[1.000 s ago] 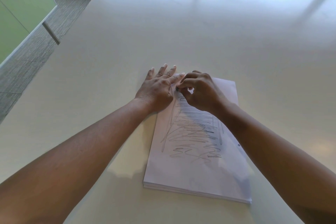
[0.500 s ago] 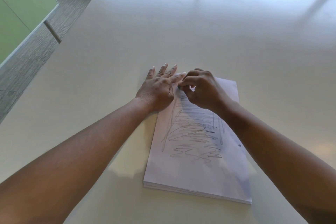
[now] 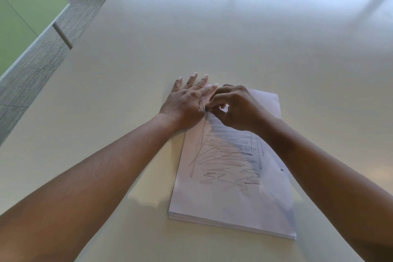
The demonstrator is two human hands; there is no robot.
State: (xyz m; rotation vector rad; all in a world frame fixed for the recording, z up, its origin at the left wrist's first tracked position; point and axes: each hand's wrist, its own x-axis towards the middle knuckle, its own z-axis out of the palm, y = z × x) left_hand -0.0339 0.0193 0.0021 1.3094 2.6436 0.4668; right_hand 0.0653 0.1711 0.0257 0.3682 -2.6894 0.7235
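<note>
Barely moved: right hand (image 3: 240, 108) grip still pinches small dark item (image 3: 206, 109) at paper stack (image 3: 234, 198) corner; left hand (image 3: 187, 102) flat, pressing. Nothing lifted yet, looks early.

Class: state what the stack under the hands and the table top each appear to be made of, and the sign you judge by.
Stack: white paper, matt; thin layered edges show at the near side, and pencil-like scribbles mark the top sheet. Table: smooth cream top, probably laminate or lacquered board; its semi-gloss surface mirrors the light.
</note>
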